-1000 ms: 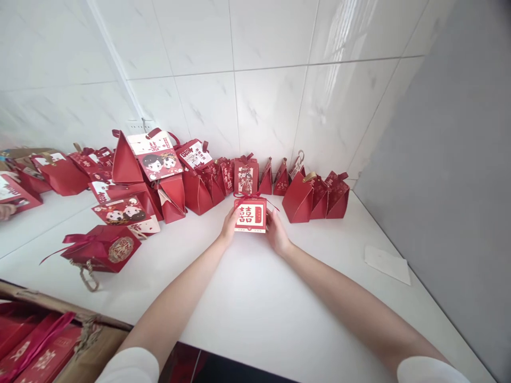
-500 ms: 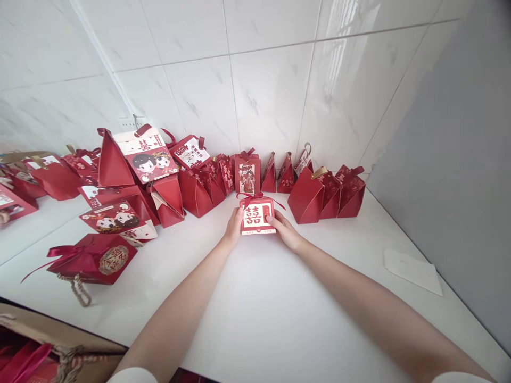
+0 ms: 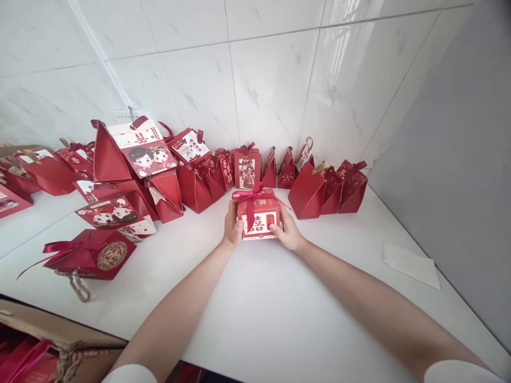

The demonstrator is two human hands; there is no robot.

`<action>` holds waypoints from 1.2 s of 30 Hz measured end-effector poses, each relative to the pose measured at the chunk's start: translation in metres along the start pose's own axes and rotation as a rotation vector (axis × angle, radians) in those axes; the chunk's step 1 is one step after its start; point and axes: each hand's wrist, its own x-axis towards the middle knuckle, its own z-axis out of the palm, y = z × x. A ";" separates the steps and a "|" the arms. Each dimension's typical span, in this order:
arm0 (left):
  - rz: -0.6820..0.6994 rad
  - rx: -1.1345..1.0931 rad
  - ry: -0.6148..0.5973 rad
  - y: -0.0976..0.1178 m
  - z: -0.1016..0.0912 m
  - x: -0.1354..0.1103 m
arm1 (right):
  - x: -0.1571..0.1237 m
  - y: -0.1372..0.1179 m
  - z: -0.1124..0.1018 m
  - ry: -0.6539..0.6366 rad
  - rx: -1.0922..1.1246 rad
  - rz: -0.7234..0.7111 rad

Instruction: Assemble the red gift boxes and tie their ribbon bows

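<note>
Between my two hands is a small red and white gift box (image 3: 261, 226) with a dark red character on its front and a crimson ribbon bow on top. My left hand (image 3: 232, 226) grips its left side, thumb at the front corner. Around its right side closes my right hand (image 3: 288, 230), the thumb pressed on the front face. Just behind the box stands a red gift bag (image 3: 247, 167) with a printed figure. The fingers behind the box are hidden.
Several red gift boxes (image 3: 307, 191) line the tiled wall (image 3: 271, 90), and more are piled at left (image 3: 114, 159). A ribboned red box (image 3: 90, 255) lies nearer. White paper (image 3: 411, 266) rests at right on the white table (image 3: 239, 319). A cardboard carton (image 3: 59, 324) stands lower left.
The box has tipped so its top and bow now face me more, and it appears larger. Both hands have stayed on its sides. The view has shifted slightly.
</note>
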 end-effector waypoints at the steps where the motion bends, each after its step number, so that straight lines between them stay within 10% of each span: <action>1: 0.063 -0.014 0.013 0.002 0.000 -0.001 | -0.001 -0.001 -0.001 0.004 -0.035 -0.046; 17: 0.092 0.038 0.107 0.002 -0.001 0.000 | 0.002 -0.007 0.004 0.057 -0.088 0.013; 22: 0.186 0.407 0.219 0.006 -0.012 0.001 | 0.003 -0.010 0.003 0.313 -0.111 -0.054; 31: 0.321 0.702 -0.129 0.010 -0.009 0.004 | 0.004 -0.020 0.005 0.302 -0.132 -0.165; 36: 0.322 0.730 -0.121 0.006 -0.012 0.003 | 0.004 -0.017 0.000 0.238 -0.112 -0.169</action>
